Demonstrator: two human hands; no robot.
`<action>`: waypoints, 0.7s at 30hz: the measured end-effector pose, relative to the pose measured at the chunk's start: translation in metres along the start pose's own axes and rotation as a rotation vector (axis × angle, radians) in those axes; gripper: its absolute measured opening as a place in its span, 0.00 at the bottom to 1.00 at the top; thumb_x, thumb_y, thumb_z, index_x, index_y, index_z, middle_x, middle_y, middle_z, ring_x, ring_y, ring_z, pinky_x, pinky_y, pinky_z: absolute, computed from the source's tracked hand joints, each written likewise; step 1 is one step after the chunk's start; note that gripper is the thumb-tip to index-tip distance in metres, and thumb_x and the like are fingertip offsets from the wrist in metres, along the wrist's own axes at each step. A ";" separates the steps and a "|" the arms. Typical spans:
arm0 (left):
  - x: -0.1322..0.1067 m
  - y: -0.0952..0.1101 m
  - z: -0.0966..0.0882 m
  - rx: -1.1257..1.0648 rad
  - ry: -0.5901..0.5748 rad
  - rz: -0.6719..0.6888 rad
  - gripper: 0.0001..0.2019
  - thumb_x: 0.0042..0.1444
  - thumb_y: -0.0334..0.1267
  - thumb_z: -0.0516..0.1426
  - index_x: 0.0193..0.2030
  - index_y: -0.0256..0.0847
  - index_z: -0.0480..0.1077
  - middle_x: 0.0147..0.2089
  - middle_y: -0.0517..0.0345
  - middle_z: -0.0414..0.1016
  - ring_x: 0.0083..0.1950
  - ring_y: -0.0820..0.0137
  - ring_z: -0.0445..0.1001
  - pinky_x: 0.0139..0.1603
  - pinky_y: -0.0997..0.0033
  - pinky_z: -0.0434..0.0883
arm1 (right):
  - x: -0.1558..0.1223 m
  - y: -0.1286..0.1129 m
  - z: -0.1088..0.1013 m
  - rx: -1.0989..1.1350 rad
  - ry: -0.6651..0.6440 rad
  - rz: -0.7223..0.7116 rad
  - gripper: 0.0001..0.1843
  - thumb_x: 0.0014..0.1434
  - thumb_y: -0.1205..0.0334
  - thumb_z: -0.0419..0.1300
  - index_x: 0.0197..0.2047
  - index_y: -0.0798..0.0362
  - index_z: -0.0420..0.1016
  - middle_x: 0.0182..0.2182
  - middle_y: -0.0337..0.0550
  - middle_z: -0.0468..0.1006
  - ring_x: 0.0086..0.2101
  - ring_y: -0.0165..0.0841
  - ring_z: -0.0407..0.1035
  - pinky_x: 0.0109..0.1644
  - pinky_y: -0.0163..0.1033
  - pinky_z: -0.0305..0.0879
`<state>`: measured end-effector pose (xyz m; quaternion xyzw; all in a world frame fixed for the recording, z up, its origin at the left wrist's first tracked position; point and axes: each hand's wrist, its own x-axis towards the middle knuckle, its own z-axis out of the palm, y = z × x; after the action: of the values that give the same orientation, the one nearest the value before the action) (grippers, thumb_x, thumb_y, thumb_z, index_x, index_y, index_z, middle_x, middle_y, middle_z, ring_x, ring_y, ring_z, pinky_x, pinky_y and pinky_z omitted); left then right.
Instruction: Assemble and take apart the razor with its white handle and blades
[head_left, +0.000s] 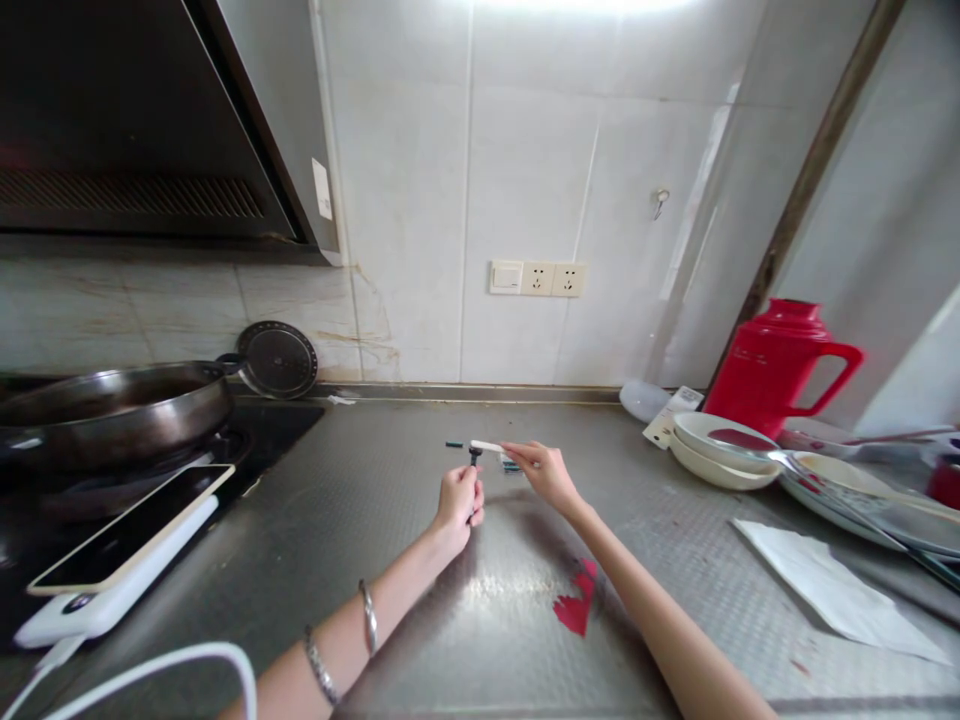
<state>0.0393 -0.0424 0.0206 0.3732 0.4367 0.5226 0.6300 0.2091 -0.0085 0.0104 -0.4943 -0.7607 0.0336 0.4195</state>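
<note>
My left hand is closed round the dark handle of what looks like a razor, its small crosswise head pointing up and away from me. My right hand pinches a slim white stick, perhaps a small brush, whose far end touches or overlaps the razor's head; I cannot tell which. A short dark green strip lies on the counter just beyond my left hand. Partly hidden behind my right fingers is a small pack with dark strips.
Torn red paper lies on the metal counter between my forearms. To the left are a phone on a white power bank with a cable, and a pan. Bowls, a tissue and a red thermos stand right.
</note>
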 end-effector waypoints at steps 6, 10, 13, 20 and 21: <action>0.000 -0.003 0.001 0.014 -0.009 -0.007 0.05 0.52 0.35 0.49 0.35 0.36 0.62 0.17 0.71 0.55 0.11 0.84 0.48 0.11 0.81 0.41 | 0.003 -0.001 0.003 -0.022 -0.030 0.008 0.17 0.60 0.52 0.50 0.46 0.44 0.76 0.27 0.42 0.76 0.28 0.31 0.67 0.35 0.34 0.57; 0.000 -0.004 0.000 0.006 -0.007 -0.012 0.06 0.52 0.35 0.50 0.36 0.37 0.61 0.17 0.72 0.55 0.11 0.84 0.48 0.11 0.81 0.41 | 0.004 -0.001 0.004 -0.065 -0.019 0.024 0.17 0.61 0.52 0.49 0.45 0.43 0.77 0.27 0.41 0.76 0.29 0.31 0.67 0.38 0.36 0.55; 0.001 -0.003 0.000 0.007 0.000 -0.010 0.06 0.53 0.35 0.50 0.37 0.37 0.61 0.17 0.71 0.55 0.11 0.83 0.48 0.11 0.81 0.41 | 0.003 0.000 0.003 -0.071 -0.015 0.044 0.17 0.61 0.51 0.49 0.45 0.43 0.77 0.27 0.42 0.76 0.28 0.31 0.66 0.39 0.37 0.55; 0.003 -0.005 -0.001 -0.036 -0.045 0.004 0.08 0.56 0.39 0.50 0.38 0.37 0.61 0.18 0.72 0.54 0.12 0.83 0.47 0.12 0.81 0.43 | -0.001 0.009 -0.003 0.005 0.007 0.107 0.17 0.59 0.52 0.51 0.45 0.44 0.77 0.28 0.43 0.76 0.29 0.32 0.67 0.37 0.37 0.58; 0.003 -0.005 -0.002 -0.041 -0.055 0.016 0.08 0.56 0.40 0.49 0.38 0.37 0.60 0.18 0.72 0.54 0.12 0.83 0.47 0.12 0.81 0.44 | -0.001 0.010 -0.004 0.047 0.021 0.130 0.17 0.58 0.53 0.52 0.44 0.45 0.78 0.29 0.44 0.76 0.30 0.33 0.67 0.36 0.37 0.59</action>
<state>0.0395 -0.0399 0.0150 0.3779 0.4056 0.5260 0.6450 0.2187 -0.0055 0.0075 -0.5327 -0.7217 0.0736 0.4358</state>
